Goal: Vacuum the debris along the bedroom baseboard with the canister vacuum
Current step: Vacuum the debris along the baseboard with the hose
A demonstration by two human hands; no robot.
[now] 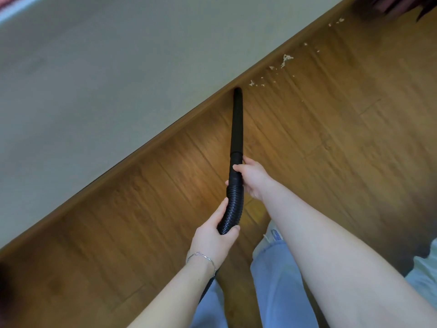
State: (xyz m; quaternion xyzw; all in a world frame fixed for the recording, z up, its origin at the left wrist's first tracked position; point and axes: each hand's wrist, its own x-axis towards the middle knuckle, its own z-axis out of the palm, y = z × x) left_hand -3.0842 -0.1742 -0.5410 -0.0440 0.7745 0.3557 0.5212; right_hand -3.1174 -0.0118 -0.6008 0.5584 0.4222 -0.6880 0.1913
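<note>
A black vacuum wand [237,121] reaches across the wooden floor, its tip touching the brown baseboard [151,147]. The wand joins a ribbed black hose [233,204] that bends down toward me. My right hand [251,178] grips the hose just below the wand's collar. My left hand [214,235], with a thin bracelet on the wrist, holds the hose lower down. Pale debris crumbs [285,60] lie scattered along the baseboard to the right of the wand's tip, the nearest crumbs [254,84] a short way from it. The canister is out of sight.
A pale wall [118,67] rises above the baseboard. My legs in light blue trousers [276,280] and one white shoe [274,234] stand on the floor below the hose. A dark blurred object [387,5] sits at the top right corner.
</note>
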